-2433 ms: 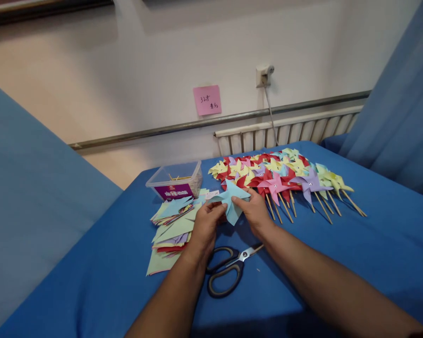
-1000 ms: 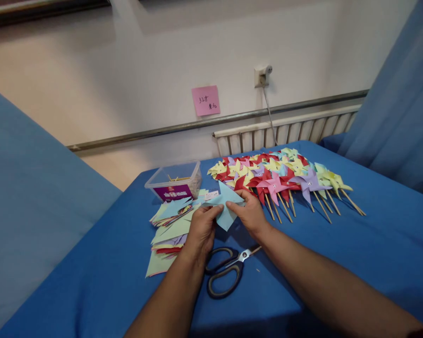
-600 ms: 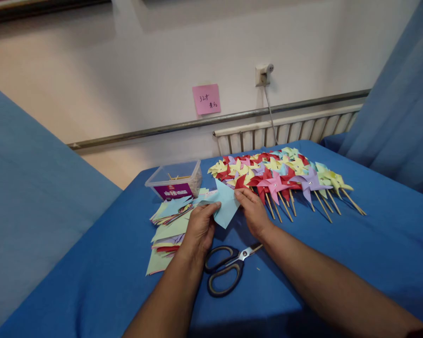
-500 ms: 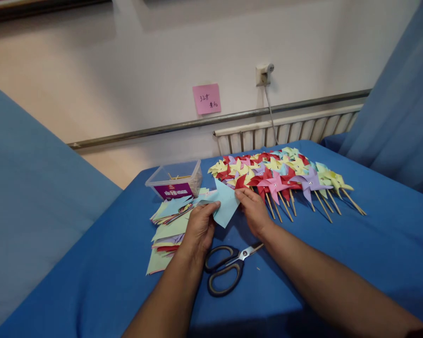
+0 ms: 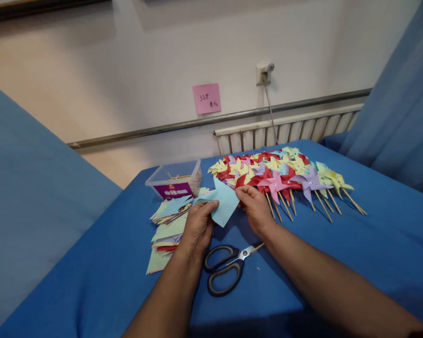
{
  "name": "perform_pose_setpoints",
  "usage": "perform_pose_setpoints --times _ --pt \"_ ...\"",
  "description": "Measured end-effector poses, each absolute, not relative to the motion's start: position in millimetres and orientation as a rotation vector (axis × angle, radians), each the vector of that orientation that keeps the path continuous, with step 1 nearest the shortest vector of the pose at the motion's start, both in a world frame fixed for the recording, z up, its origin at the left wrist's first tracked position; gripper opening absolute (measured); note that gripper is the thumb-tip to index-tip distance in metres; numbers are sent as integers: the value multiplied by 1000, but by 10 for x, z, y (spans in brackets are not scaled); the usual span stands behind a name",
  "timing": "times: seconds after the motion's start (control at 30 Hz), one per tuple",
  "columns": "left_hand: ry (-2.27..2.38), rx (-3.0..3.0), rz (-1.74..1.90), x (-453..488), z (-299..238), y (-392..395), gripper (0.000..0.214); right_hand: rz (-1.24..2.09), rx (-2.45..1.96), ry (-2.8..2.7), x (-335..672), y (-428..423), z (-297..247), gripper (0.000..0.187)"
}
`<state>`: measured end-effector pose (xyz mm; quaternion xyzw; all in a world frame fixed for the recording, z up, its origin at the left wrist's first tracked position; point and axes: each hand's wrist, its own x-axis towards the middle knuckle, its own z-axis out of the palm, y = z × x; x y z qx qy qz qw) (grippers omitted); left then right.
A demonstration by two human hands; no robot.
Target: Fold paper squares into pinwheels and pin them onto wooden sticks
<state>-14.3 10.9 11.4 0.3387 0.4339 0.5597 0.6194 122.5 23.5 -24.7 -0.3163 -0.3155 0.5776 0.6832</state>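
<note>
A light blue sheet of paper (image 5: 224,203), with cut, pointed corners, is held up between both hands above the table. My left hand (image 5: 200,223) pinches it on the left with the thumb on top. On its right corner, the thumb and fingers of my right hand (image 5: 255,209) are closed. Below the paper lie scissors (image 5: 234,263) with dark handles, their blade tip partly behind my right forearm. Left of my left hand is a stack of coloured paper (image 5: 167,234), which that hand partly covers.
A clear plastic tub (image 5: 176,178) with a purple label and thin sticks stands behind the stack. Many paper pinwheels (image 5: 275,183) on sticks lie at the back right. A blue cloth (image 5: 338,249) covers the table; a radiator (image 5: 292,126) is behind it.
The blue paper and my left hand have shifted very slightly to the left. Both hands keep their hold, and the things on the table have stayed put.
</note>
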Motion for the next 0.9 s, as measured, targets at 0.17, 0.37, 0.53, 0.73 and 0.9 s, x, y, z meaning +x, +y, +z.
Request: perform_pose_setpoints --times 0.17,0.37,0.53,0.73,0.9 --pt "1028 820 1303 -147 136 93 38 1304 -688 -666 1233 231 -250 27" --pt "1024 888 1334 -151 130 81 36 1334 -639 -686 1246 210 -227 26" --pt "1056 921 1364 -173 109 93 39 1336 -649 -677 1250 201 -207 27" --pt "1062 943 1362 -181 106 99 40 1341 -633 -677 1250 198 -209 27" --pt "1065 931 1377 -179 104 96 42 1307 -664 -694 1242 201 -210 28"
